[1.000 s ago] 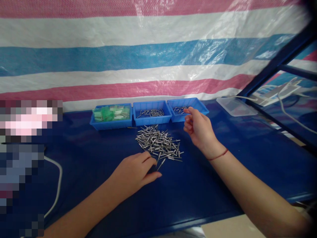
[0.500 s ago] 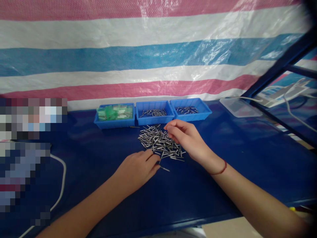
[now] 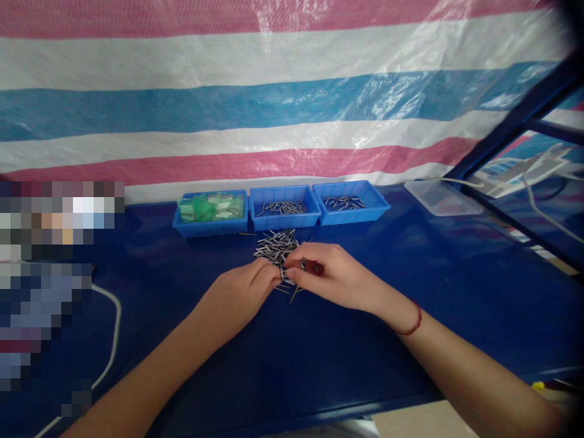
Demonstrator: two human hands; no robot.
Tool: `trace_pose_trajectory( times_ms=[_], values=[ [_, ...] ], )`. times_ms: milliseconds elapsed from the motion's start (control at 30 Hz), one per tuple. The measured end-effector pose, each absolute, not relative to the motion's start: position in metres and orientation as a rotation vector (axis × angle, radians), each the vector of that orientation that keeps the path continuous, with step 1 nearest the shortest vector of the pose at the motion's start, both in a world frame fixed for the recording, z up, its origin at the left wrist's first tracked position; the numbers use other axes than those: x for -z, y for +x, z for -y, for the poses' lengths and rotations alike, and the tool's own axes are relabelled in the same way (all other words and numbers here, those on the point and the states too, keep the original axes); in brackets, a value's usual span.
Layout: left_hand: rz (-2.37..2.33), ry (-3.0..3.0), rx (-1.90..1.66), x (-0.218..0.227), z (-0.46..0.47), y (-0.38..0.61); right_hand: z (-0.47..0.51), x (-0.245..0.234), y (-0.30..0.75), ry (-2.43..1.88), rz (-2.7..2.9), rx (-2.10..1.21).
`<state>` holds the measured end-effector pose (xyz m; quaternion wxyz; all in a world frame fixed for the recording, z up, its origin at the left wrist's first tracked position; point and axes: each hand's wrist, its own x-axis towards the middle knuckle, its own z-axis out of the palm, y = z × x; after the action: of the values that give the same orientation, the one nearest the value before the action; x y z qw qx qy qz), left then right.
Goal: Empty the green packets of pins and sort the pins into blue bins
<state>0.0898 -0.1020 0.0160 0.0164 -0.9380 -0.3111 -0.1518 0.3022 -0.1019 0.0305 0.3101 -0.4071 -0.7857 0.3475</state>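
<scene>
A loose pile of blind rivets (image 3: pixel 276 246) with thin metal stems lies on the blue table, partly covered by both hands. My left hand (image 3: pixel 244 289) reaches in from the left, thumb and fingers pinched together at the pile's near side. A shiny rivet (image 3: pixel 283 275) shows at those fingertips. My right hand (image 3: pixel 340 277) curves over the pile's right side, with a gap between thumb and forefinger. Its fingertips almost meet the left ones. Some rivets are visible through that gap; whether the right fingers touch one cannot be made out.
Behind the pile stand three blue bins: the left bin (image 3: pixel 212 228) holds green and clear packets, while the middle bin (image 3: pixel 285 220) and right bin (image 3: pixel 358 213) hold rivets. A clear plastic lid (image 3: pixel 442 198) lies at right. A white cable (image 3: pixel 119 316) runs at left.
My left hand has moved up to the pile from its near edge, where a rivet was at its fingertips. My right hand has come down and left, over the pile, towards the left fingertips.
</scene>
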Motion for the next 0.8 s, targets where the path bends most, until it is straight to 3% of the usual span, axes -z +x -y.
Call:
trace_pose_trajectory(
  times_ms=[167, 433, 800],
  values=[
    [1.058, -2.91, 0.754, -0.029, 0.103, 0.087, 0.107, -0.032, 0.297, -0.969, 2.225, -0.779],
    [1.616, -3.094, 1.21, -0.02, 0.108, 0.093, 0.109, -0.03, 0.292, -0.925, 2.045, -0.989],
    [1.538, -3.07, 1.336, -0.024, 0.109, 0.094, 0.112, -0.031, 0.29, -0.955, 1.999, -0.992]
  ],
)
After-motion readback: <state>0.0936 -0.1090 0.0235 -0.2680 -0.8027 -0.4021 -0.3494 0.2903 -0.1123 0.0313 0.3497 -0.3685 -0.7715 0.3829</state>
